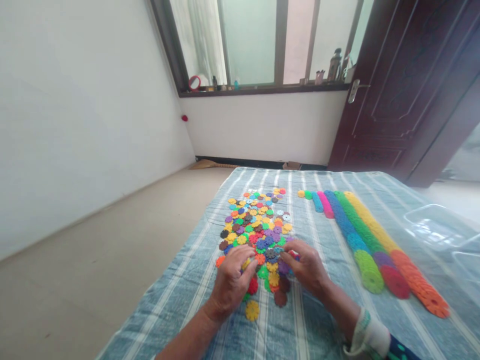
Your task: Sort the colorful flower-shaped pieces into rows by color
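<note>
Mixed-colour plastic snowflake discs lie in a loose pile on a striped cloth. At the near left of the pile is my left hand, its fingers curled around a yellow snowflake disc; anything deeper in the palm is hidden. My right hand reaches in from the other side, thumb and fingertips closed at the edge of a blue snowflake disc. Between the hands lie dark grey, orange and green discs. Nearer me sit a single yellow disc and brown discs.
Overlapping discs sorted by colour form long rows to the right, including a yellow row ending in orange discs. Clear plastic boxes stand at the right edge. The striped cloth ends above the floor on the left.
</note>
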